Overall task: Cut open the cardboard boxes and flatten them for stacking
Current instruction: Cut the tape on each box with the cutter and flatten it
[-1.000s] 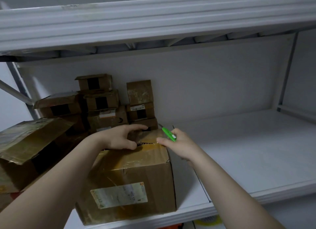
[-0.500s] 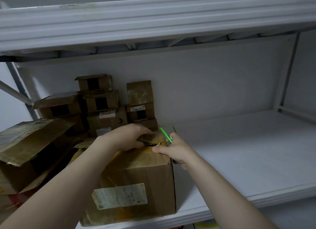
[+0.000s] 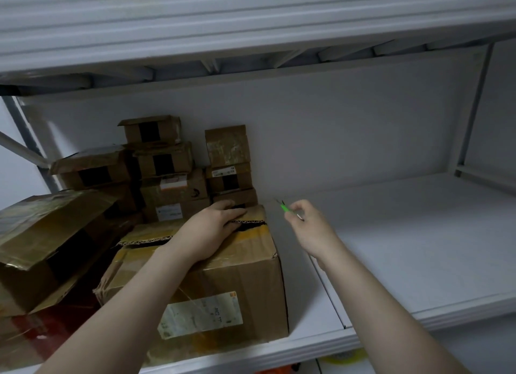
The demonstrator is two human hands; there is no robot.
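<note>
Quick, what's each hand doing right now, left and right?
Left hand: open, pressed flat on top of the big cardboard box.
Right hand: closed, pinching a small green cutter, off the box.

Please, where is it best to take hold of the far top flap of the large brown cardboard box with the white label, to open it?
Probably at the flap's cut edge, from above at the centre seam. The large brown cardboard box shows a dark gap there, and the left hand already lies across this seam. The right hand holds the green-handled cutter aside, clear of the box.
</note>
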